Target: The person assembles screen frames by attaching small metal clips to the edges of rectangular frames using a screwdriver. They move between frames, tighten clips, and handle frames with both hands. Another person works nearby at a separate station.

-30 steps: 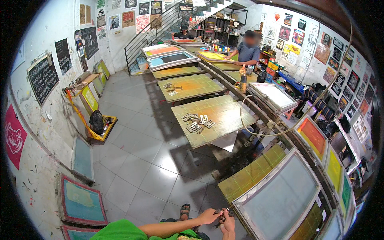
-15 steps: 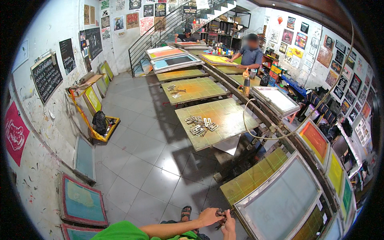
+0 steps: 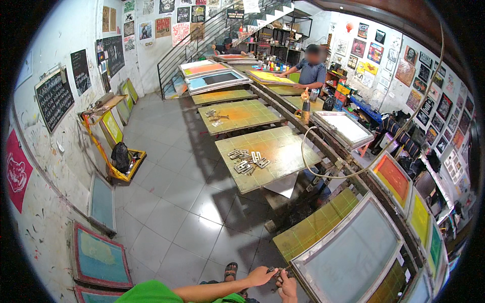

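Observation:
At the lower edge, my left hand (image 3: 261,276) and my right hand (image 3: 288,285) are close together, fingers closed around a small dark metal piece (image 3: 273,273). It looks like a bolt or clamp part, but the fingers hide most of it. Just right of my hands, a large silkscreen frame (image 3: 348,245) with grey mesh lies tilted over a green-lined printing board (image 3: 316,222). My hands are by its near left corner. Farther off, several slotted metal brackets (image 3: 247,160) lie in a pile on another printing board (image 3: 283,136).
A long metal rail (image 3: 283,103) carries the boards toward the back. A heat gun (image 3: 305,107) stands on it with a looping hose. Coloured screens (image 3: 391,182) lean at right, others (image 3: 101,255) along the left wall. A person (image 3: 310,70) works at a yellow screen (image 3: 273,77).
The view has shifted slightly, so the room appears a little farther left. My fingers have moved slightly on the metal piece, and both hands stay together.

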{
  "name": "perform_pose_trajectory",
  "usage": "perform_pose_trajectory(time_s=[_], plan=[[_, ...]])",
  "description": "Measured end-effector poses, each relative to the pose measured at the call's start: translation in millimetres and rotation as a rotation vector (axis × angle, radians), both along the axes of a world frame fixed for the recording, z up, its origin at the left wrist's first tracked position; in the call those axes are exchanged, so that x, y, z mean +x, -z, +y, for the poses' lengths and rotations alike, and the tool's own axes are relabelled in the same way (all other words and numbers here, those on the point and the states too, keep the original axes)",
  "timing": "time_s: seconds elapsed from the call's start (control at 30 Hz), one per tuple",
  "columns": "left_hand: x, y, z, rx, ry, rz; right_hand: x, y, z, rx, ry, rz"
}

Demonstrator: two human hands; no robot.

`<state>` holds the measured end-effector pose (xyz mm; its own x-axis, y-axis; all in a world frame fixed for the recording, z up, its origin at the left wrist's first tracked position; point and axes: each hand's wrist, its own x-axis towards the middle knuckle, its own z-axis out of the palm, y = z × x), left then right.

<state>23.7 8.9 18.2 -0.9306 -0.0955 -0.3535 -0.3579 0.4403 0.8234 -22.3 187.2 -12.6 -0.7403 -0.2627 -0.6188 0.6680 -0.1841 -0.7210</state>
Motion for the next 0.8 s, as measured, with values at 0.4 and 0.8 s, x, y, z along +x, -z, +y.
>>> perform_pose_trajectory(time_s=[0.4,0.8], plan=[[11.7,4.8,2.5,0.052,-0.032,0.264,3.1,6.3,-11.4,0.021,0.067,-0.120],[2.7,-11.1,-5.7,0.218,0.066,-0.147,1.4,-1.4,-5.1,0.086,-0.028,0.010]])
